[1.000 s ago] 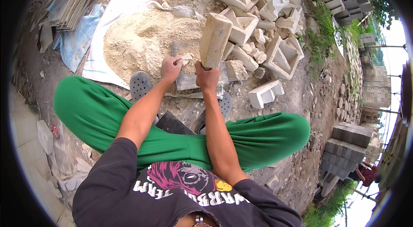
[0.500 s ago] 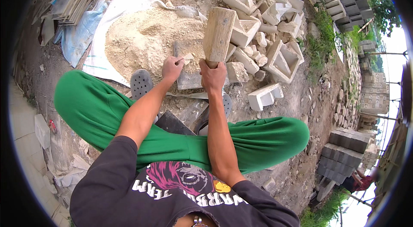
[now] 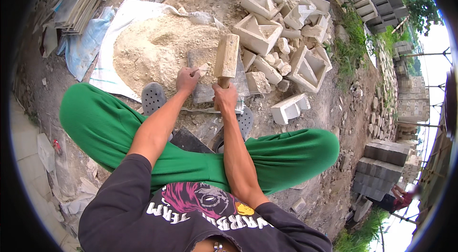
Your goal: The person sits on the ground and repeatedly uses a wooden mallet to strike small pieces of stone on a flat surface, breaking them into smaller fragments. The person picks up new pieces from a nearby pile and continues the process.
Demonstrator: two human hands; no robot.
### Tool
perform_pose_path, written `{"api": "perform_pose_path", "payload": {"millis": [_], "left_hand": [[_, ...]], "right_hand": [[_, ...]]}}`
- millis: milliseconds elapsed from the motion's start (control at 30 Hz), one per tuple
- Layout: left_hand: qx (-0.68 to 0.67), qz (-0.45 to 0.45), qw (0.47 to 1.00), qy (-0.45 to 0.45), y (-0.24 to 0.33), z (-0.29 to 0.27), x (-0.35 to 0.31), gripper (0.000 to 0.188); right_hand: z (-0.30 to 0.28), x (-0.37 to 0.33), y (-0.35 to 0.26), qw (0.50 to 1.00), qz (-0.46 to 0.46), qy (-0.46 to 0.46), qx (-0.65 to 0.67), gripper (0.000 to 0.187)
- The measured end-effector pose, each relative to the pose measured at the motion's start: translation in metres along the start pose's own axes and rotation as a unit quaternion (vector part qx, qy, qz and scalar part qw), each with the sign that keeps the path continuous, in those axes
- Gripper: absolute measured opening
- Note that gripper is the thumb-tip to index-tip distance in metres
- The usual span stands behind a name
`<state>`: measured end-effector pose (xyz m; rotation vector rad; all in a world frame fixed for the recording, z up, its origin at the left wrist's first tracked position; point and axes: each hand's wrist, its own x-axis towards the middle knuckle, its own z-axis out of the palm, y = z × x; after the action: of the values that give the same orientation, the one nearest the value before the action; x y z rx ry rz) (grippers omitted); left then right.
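My right hand (image 3: 225,97) is wrapped round the handle of a wooden mallet (image 3: 227,56), whose blocky head points away from me over the flat grey slab (image 3: 206,93). My left hand (image 3: 188,80) pinches a small pale chunk of broken block (image 3: 203,68) on the slab, just left of the mallet head. Part of the slab is hidden behind my hands and the mallet. Crumbly beige rubble (image 3: 148,44) is heaped on a white sheet (image 3: 102,68) beyond my left hand.
Broken pale decorative blocks (image 3: 257,32) are piled at the far right of the slab. One fragment (image 3: 288,109) lies nearer me. My grey clogs (image 3: 153,98) flank the slab. Stacked boards (image 3: 76,6) stand far left; grey blocks (image 3: 379,173) and another person (image 3: 404,198) are at right.
The mallet has come down toward the slab, its head now lower and closer to the chunk. My left hand still pinches the chunk in nearly the same place.
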<state>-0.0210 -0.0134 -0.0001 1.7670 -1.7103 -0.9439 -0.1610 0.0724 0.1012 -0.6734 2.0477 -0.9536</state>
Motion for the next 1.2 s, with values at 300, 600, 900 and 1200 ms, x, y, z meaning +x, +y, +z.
{"api": "perform_pose_path", "payload": {"millis": [300,600,900,1200], "left_hand": [[-0.019,0.003,1.000,0.008,0.003,-0.002,-0.002,0.024],[-0.013,0.019,1.000,-0.001,-0.002,0.001,0.005,0.025],[-0.001,0.004,1.000,-0.011,0.004,-0.002,0.000,0.025],[-0.004,0.012,1.000,-0.012,-0.005,0.000,0.000,0.027]], "right_hand": [[0.019,0.004,0.006,0.993,-0.104,0.058,0.008,0.028],[-0.003,-0.005,0.002,0.997,-0.021,-0.007,-0.068,0.035],[0.019,0.000,-0.006,0.983,-0.152,0.100,-0.025,0.029],[0.000,-0.003,0.005,0.997,-0.024,0.005,-0.076,0.033]]}}
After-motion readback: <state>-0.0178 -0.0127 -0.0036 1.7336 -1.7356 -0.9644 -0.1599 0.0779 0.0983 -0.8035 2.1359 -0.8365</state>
